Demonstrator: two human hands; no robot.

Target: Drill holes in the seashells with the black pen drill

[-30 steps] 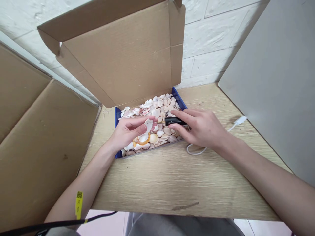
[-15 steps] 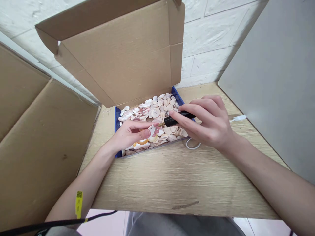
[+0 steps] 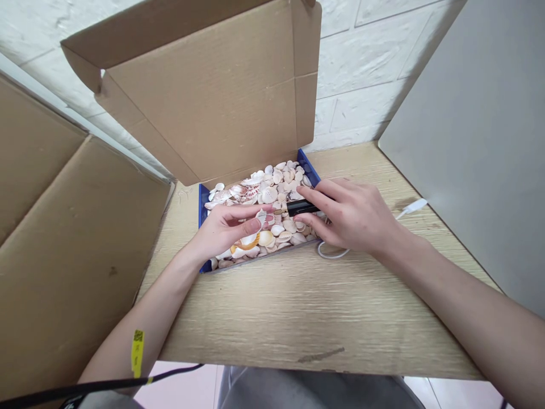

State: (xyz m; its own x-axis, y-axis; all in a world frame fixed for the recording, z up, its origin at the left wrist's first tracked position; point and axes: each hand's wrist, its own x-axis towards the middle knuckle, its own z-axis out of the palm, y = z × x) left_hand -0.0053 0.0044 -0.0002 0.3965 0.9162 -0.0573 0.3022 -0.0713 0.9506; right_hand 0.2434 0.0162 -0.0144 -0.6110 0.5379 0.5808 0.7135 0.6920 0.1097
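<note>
Between the thumb and fingers of my left hand (image 3: 227, 228) is a small white shell piece (image 3: 261, 217) with a jagged edge. My right hand (image 3: 349, 213) grips a black mini drill (image 3: 301, 208), held nearly level. Its brass-coloured chuck (image 3: 279, 212) points left at the shell piece, close to my left fingertips; whether the bit touches the shell I cannot tell. Both hands are above a blue-sided cardboard box (image 3: 309, 168) full of loose seashells (image 3: 269, 195). A yellow-orange shell (image 3: 244, 246) lies just below my left hand.
The box's cardboard lid (image 3: 204, 102) stands raised against the white brick wall (image 3: 361, 62). A white cable (image 3: 334, 255) loops beside the box, and a white plug-like end (image 3: 414, 205) lies on the wooden table (image 3: 264, 318). Cardboard (image 3: 76, 244) stands left, a grey panel (image 3: 481, 142) right.
My right hand has lowered and levelled the drill, its fingers shifting along the body. The shell piece in my left hand has turned and moved slightly up.
</note>
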